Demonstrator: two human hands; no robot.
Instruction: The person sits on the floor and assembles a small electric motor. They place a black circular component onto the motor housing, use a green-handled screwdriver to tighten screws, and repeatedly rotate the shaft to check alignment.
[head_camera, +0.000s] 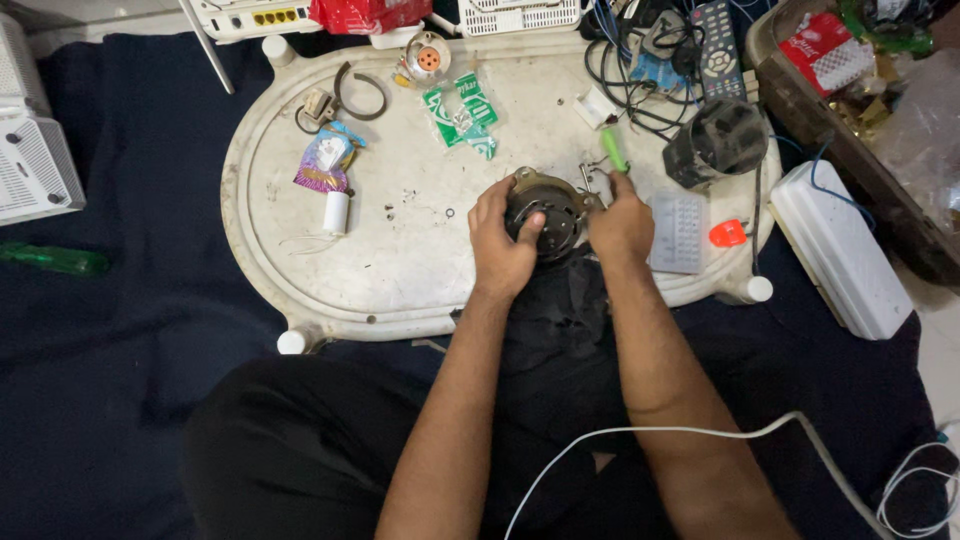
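Between both hands, on the oval white plastic tray (300, 270), sits a round dark metal motor housing (548, 212); the left hand (503, 240) clamps its rim, while the right hand (620, 225) pinches a green-handled screwdriver (613, 150), apparently working a screw beside the housing; steady bracing needed.

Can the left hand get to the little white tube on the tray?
Probably yes. The left hand rests on the round metal motor, and the white tube lies to its left on the white tray, with only bare tray and a few tiny bits between them.
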